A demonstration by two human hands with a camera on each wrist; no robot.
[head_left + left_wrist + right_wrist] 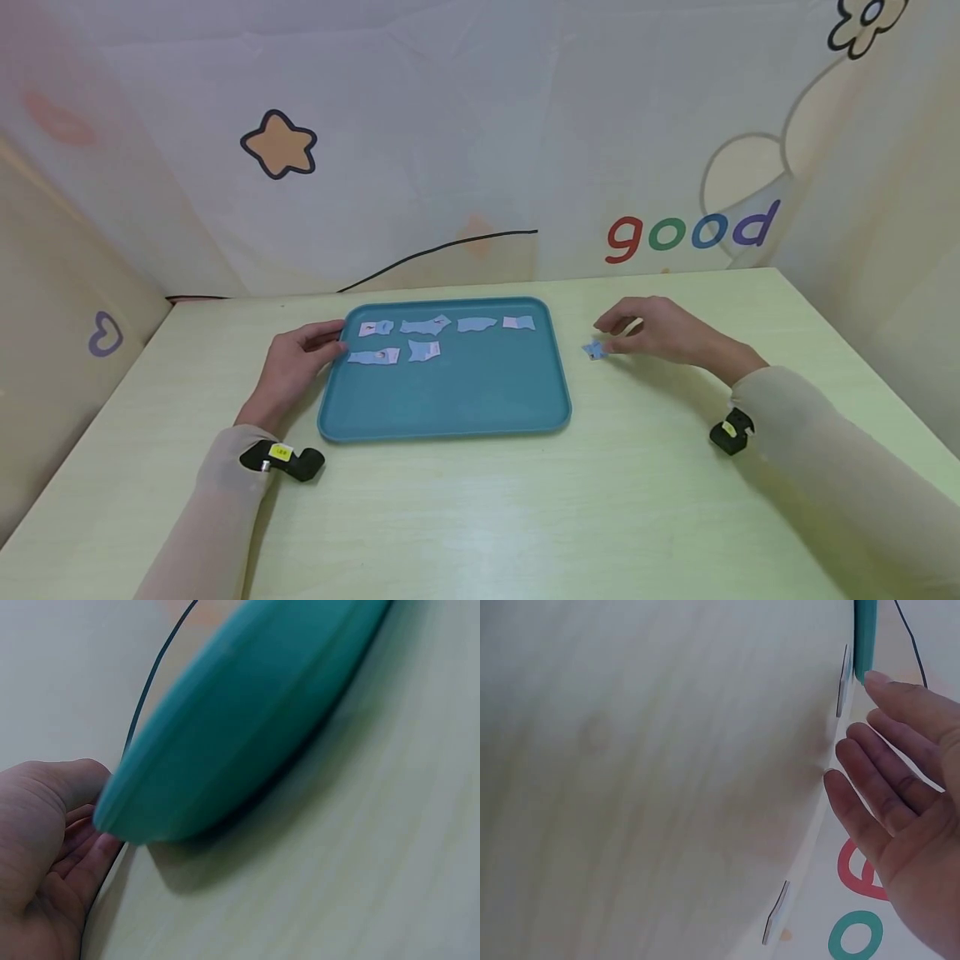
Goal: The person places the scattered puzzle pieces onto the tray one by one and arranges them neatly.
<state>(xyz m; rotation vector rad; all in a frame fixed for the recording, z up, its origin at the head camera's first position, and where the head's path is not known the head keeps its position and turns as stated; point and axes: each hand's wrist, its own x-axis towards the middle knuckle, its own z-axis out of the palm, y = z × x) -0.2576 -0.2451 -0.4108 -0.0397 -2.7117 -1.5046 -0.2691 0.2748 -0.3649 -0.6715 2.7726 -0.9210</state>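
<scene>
My left hand (296,367) grips the left rim of a teal tray (480,400); in the left wrist view the thumb lies against the tray's rim (161,746) and the fingers curl under it. Inside the tray lie several light blue picture pieces with irregular edges, such as one (425,327) in the back row and another (424,351) in the row before it. Right of the tray my right hand (652,329) hovers, fingers loosely bent and holding nothing, close by a small blue piece (593,350) on the table. That same flat piece (843,681) shows near the thumb in the right wrist view.
Another thin piece (776,913) lies on the table in the right wrist view, hidden behind the right hand in the head view. A printed cloth (420,150) stands behind the pale wooden table (465,517) and along its sides.
</scene>
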